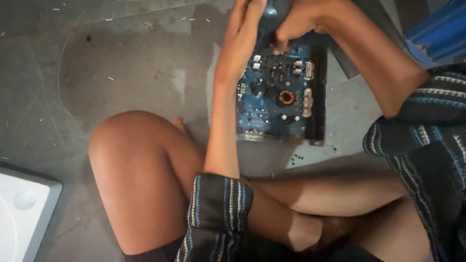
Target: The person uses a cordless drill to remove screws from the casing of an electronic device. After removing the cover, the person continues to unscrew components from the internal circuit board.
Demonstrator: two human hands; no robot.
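- Fingers of the right hand (303, 22) are curled tight around a blue-grey tool handle (270, 9) at the top edge of the view; only a bit of the handle shows, so what kind of tool it is cannot be told.
- Left hand (245, 34) lies flat-fingered along the left side of the same handle, fingers stretched upward and close together, seemingly steadying it rather than gripping; whether it closes on anything is not clear.
- Both hands sit just above the far end of a blue circuit board (272, 94), which lies flat on the floor directly in front of the person's crossed legs.
- The board carries a copper coil (286, 98), white connectors (307, 70) and small dark parts; a black strip (318, 92) runs along its right edge.
- Grey concrete floor (121, 63) lies beneath, scattered with small debris.
- Dark striped sleeves (218, 213) cover both upper arms.
- A white moulded object (22, 213) sits at the lower left corner, a blue object (437, 29) at the upper right, both well apart from the board.
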